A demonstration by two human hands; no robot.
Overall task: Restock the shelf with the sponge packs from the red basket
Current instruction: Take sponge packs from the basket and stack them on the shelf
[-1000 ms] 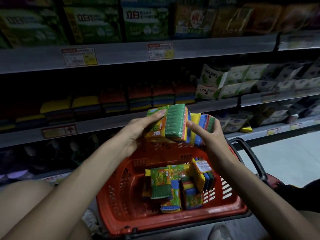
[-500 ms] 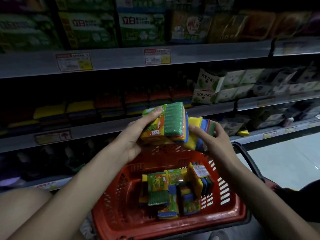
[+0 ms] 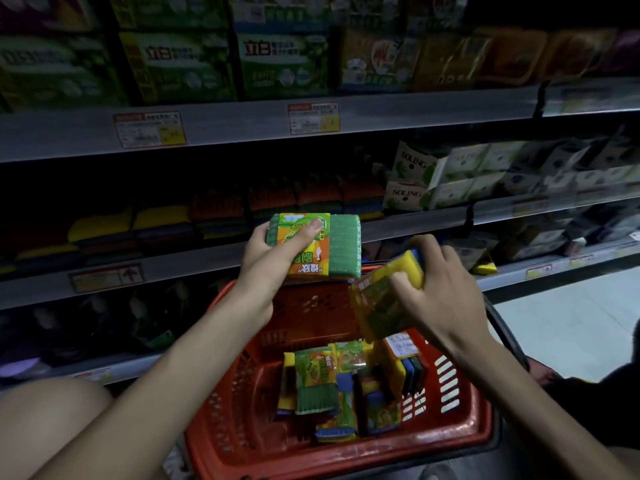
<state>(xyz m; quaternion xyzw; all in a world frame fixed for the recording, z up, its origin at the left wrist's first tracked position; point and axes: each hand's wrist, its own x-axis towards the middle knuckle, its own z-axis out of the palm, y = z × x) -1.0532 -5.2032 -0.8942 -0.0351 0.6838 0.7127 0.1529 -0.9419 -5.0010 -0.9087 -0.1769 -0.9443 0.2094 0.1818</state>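
Your left hand (image 3: 273, 261) grips a green-faced sponge pack (image 3: 343, 247), thumb laid across its orange and green label and fingers curled underneath. It holds the pack flat above the far rim of the red basket (image 3: 239, 393), level with the grey edge of the middle shelf (image 3: 194, 265). Your right hand (image 3: 443, 292) is curled over a second sponge pack (image 3: 377, 306), gripping its yellow end. That pack is tilted, its wrapped lower end pointing down into the basket, and it sits just beside the first pack without clearly touching it. More loose packs (image 3: 317, 382) lie jumbled on the basket floor, some flat and some on edge. On the shelf behind your hands, stacked sponges (image 3: 162, 223) sit in dim rows of yellow, red and darker colours. To their right stand white boxes (image 3: 460, 174), and a price tag (image 3: 313, 117) hangs on the shelf edge above.
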